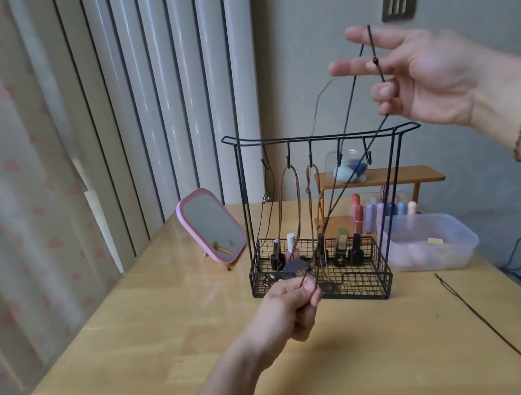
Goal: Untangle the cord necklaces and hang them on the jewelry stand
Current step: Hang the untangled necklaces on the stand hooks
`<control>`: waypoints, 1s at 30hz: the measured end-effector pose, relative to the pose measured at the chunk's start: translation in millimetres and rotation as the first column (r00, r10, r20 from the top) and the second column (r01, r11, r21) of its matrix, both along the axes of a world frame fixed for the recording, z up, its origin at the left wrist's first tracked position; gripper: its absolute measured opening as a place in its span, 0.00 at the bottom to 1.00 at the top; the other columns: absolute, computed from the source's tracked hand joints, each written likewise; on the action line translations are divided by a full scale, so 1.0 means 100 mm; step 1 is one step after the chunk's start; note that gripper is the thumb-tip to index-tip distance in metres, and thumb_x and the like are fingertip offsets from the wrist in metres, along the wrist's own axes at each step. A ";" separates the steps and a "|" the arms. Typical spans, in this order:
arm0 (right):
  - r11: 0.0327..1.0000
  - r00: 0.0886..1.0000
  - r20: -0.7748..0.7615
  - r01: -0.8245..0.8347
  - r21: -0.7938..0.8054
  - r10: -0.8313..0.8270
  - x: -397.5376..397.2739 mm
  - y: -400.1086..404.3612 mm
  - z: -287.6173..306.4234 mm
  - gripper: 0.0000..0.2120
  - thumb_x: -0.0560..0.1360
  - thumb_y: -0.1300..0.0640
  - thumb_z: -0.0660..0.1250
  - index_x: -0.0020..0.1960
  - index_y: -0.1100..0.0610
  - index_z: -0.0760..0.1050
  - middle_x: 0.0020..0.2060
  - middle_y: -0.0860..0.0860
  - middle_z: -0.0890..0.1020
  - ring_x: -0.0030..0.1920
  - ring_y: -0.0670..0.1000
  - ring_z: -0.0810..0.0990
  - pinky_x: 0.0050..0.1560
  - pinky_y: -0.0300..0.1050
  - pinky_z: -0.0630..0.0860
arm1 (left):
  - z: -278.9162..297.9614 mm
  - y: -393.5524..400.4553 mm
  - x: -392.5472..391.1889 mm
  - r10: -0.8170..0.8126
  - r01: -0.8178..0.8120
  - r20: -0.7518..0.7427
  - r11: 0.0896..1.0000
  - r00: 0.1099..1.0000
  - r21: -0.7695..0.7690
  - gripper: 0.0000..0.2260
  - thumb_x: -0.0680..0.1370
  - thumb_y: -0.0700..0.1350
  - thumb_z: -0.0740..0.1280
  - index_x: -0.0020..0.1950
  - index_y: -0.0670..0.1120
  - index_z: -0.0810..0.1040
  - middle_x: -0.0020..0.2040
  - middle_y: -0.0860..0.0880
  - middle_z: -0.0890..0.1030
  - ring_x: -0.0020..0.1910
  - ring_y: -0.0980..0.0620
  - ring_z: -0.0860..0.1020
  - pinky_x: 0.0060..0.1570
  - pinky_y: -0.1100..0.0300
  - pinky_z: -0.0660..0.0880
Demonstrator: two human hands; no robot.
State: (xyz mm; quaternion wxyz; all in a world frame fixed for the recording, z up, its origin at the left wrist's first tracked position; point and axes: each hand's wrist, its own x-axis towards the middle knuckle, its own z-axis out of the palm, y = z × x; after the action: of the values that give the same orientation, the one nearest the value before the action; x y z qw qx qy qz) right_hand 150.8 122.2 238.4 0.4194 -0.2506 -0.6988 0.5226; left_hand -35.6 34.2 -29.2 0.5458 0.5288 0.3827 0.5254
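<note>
— While the dark cord necklace (347, 182) was stretched, which way did it run?

— Its long axis went on a diagonal, from low in the middle up to the right. It was a double strand, crossing in front of the jewelry stand (321, 137). A small red bead (375, 61) sat on it near the top.

— Where was it relative to the fingers?

— The left hand (291, 303) was a fist just in front of the stand's basket; thumb and curled fingers (314, 292) pinched the lower end. The right hand (418, 72) was raised above the stand. The cord passed across its two straight upper fingers (359, 37), and thumb and a bent finger pinched it lower down.

— How many necklaces did you count?

— Three hung already on the hooks at the left and middle: one dark, two brownish. The stand had five hooks, so two at the right were free. One more dark cord (495, 330) lay on the table (141, 357), at the right, pointing away toward the near right corner.

— Other things?

— One pink mirror (212, 226) stood left of the stand, and one clear plastic box (434, 243) was at its right.
</note>
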 end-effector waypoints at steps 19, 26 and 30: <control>0.984 0.938 -0.337 -0.123 -0.125 0.075 0.17 -0.10 0.06 0.02 0.59 0.57 0.61 0.30 0.55 0.69 0.24 0.50 0.66 0.23 0.51 0.61 0.29 0.40 0.67 | -0.05 -0.11 -0.10 0.015 -0.018 -0.054 0.998 0.998 -0.063 0.11 0.79 0.44 0.59 0.35 0.48 0.69 0.26 0.51 0.60 0.26 0.55 0.55 0.27 0.65 0.53; 0.887 0.812 0.581 -0.310 0.343 0.060 0.48 -0.09 0.21 0.16 0.65 0.53 0.61 0.28 0.62 0.80 0.16 0.52 0.60 0.21 0.48 0.56 0.25 0.39 0.56 | -0.08 -0.12 -0.34 0.025 0.010 0.156 0.976 0.987 -0.219 0.14 0.79 0.44 0.59 0.33 0.48 0.70 0.27 0.52 0.58 0.24 0.56 0.53 0.26 0.62 0.49; 0.829 -0.069 0.871 -0.352 0.435 -0.487 0.38 -0.19 0.13 0.16 0.72 0.48 0.61 0.34 0.52 0.83 0.23 0.49 0.80 0.23 0.51 0.72 0.31 0.41 0.72 | -0.07 -0.11 -0.34 -0.006 0.027 0.109 0.982 0.994 -0.189 0.13 0.80 0.44 0.60 0.34 0.48 0.69 0.27 0.52 0.58 0.24 0.56 0.54 0.25 0.64 0.50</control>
State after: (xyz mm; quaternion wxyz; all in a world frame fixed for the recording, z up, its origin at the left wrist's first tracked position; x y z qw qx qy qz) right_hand 188.5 102.7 251.1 -0.1493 -0.4533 -0.8748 -0.0831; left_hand -69.3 22.8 -35.8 0.6180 0.4482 0.3965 0.5100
